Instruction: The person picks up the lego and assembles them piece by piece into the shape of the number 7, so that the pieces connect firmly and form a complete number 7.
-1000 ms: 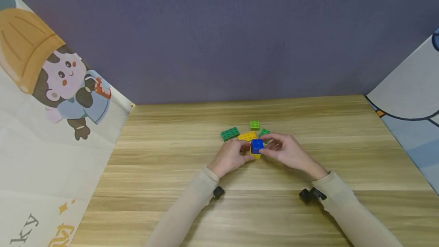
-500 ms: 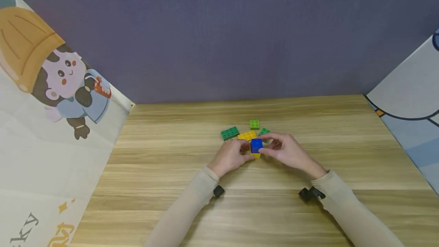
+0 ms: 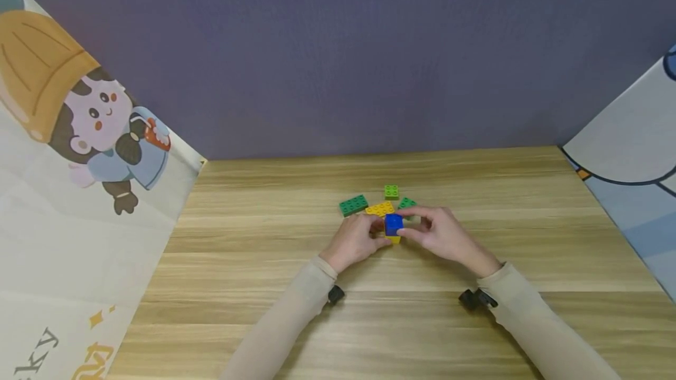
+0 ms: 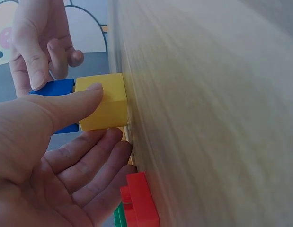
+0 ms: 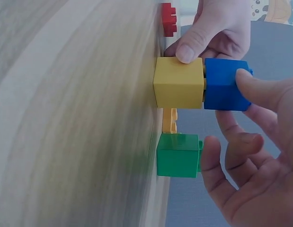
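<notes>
My left hand (image 3: pixel 354 242) pinches a yellow building block (image 5: pixel 179 82), which stands on the wooden table. Over its top, a blue building block (image 3: pixel 393 224) is held between the thumb and a finger of my right hand (image 3: pixel 443 233). Yellow studs show in a narrow gap between the two blocks in the right wrist view. The left thumb (image 4: pixel 82 101) lies against the yellow block's side. The right hand's other fingers are bent loosely, away from the blocks.
Behind the hands lie a dark green brick (image 3: pixel 353 205), a flat yellow brick (image 3: pixel 380 209), a light green brick (image 3: pixel 391 192) and a green block (image 5: pixel 178 155). A red brick (image 4: pixel 141 201) sits near the left hand. The table (image 3: pixel 338 175) meets a purple-grey panel (image 3: pixel 338 63) at the back.
The right hand and the blue block have shifted slightly left above the yellow block. The left hand keeps its place, and the other bricks have not visibly moved.
</notes>
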`<action>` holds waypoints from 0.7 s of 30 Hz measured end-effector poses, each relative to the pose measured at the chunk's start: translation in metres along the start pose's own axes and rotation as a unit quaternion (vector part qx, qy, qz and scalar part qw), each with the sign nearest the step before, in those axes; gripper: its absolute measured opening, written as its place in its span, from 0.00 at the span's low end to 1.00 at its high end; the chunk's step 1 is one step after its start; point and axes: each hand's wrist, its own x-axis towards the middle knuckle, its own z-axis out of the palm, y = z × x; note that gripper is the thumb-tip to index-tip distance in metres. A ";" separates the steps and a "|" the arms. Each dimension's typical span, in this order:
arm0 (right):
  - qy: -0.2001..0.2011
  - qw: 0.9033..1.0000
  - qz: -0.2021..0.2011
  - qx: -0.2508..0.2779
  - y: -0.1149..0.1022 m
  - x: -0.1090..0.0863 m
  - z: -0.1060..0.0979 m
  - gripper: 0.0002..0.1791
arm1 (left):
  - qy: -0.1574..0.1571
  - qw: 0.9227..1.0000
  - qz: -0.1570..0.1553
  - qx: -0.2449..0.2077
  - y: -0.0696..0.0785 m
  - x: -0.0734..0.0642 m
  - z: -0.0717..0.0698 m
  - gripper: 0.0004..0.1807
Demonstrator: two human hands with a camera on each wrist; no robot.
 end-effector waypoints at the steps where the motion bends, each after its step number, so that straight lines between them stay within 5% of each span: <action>1: 0.000 1.000 0.000 -0.001 0.000 0.000 0.000 0.21 | 0.000 1.000 0.001 0.001 0.000 0.000 0.000 0.16; 13: -0.001 0.999 -0.001 -0.037 -0.001 0.004 0.003 0.22 | 0.005 1.000 0.002 0.008 0.000 0.003 -0.001 0.15; 21: 0.004 1.000 -0.010 -0.006 0.004 0.003 0.003 0.21 | 0.008 1.000 0.002 0.009 0.002 0.005 -0.002 0.15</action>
